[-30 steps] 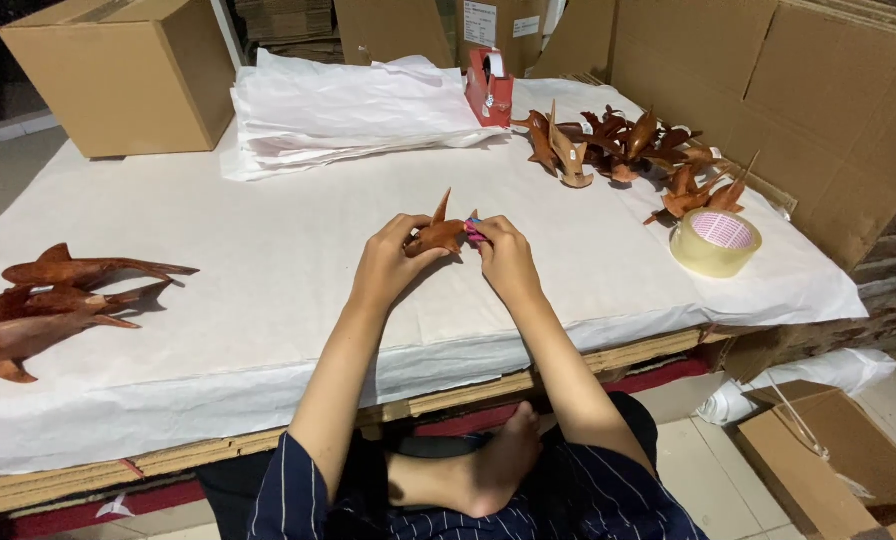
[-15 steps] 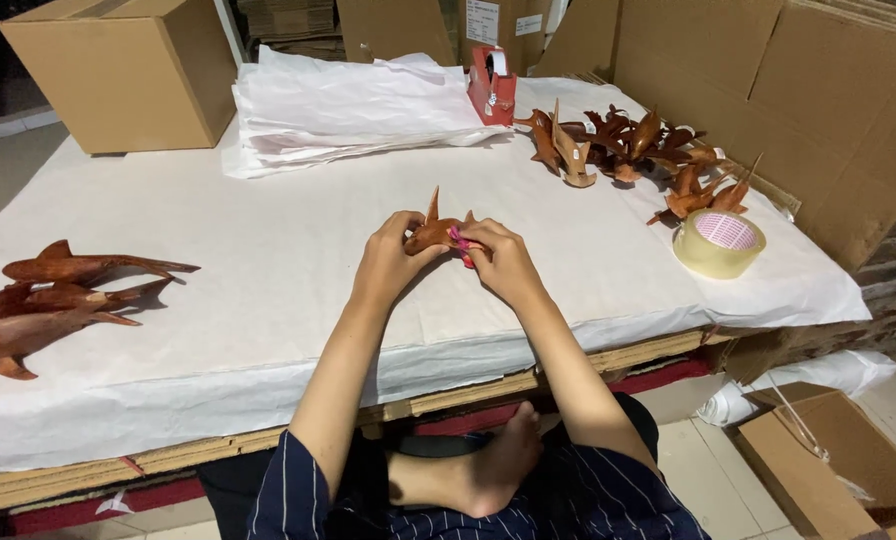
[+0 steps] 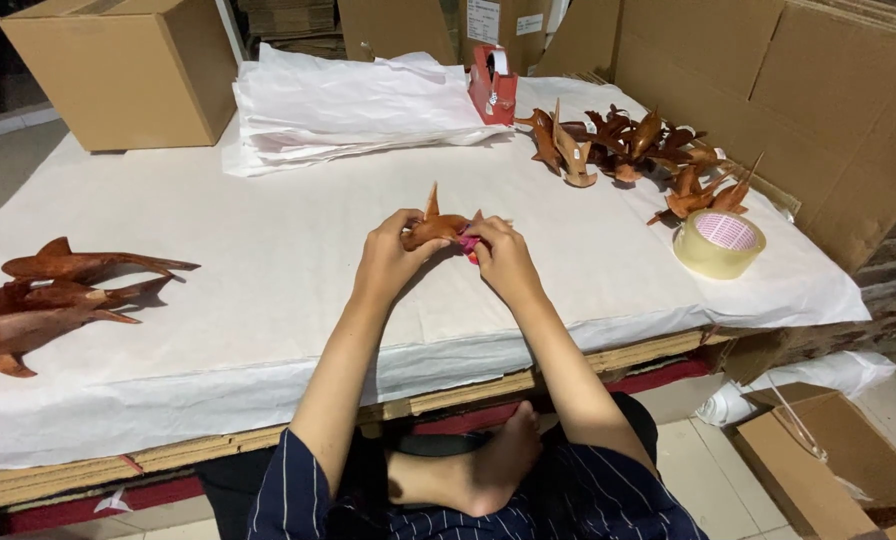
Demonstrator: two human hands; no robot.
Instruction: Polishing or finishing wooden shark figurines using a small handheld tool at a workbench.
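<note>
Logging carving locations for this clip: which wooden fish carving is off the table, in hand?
The small wooden fish carving at table centre, held between left hand and right hand; the large carvings at left and the pile at right lie untouched.

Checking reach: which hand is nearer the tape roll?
Right. The right hand sits left of the tape roll; the left hand is farther left, both on a small wooden carving.

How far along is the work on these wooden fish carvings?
Possibly done: three large carvings lie apart at the table's left edge. In hand: left hand and right hand hold one small carving with something pink against it. Likely left: the pile of small carvings beside the tape roll; the paper stack is still thick.
</note>
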